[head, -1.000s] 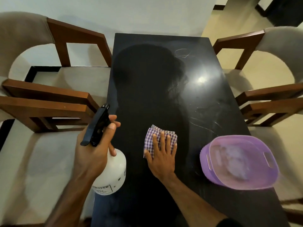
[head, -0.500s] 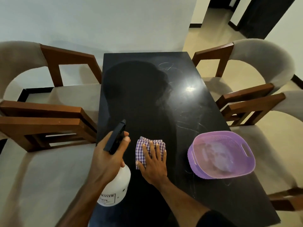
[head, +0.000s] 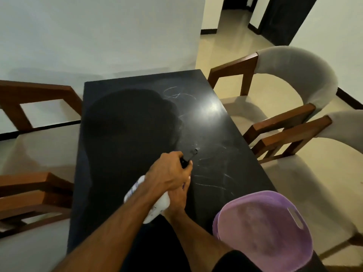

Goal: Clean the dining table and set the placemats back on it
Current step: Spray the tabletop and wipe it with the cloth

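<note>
The black dining table (head: 121, 146) shows pale smear marks on its right half. My left hand (head: 167, 173) grips a white spray bottle (head: 157, 209) by its black trigger head (head: 189, 155), nozzle pointing at the smears over the table's middle. My right hand (head: 179, 199) lies flat on the table just under and behind the bottle. The checked cloth is almost wholly hidden beneath my hands; only a purple sliver shows. No placemat is in view.
A purple plastic basket (head: 263, 228) stands on the table's near right part. Wooden chairs with grey cushions flank the table: two on the right (head: 294, 75) and two on the left (head: 35, 185). A white wall lies behind the far end.
My left hand has swung the spray bottle from the table's left edge to over its middle, crossing above my right hand. The view tilted up and right.
</note>
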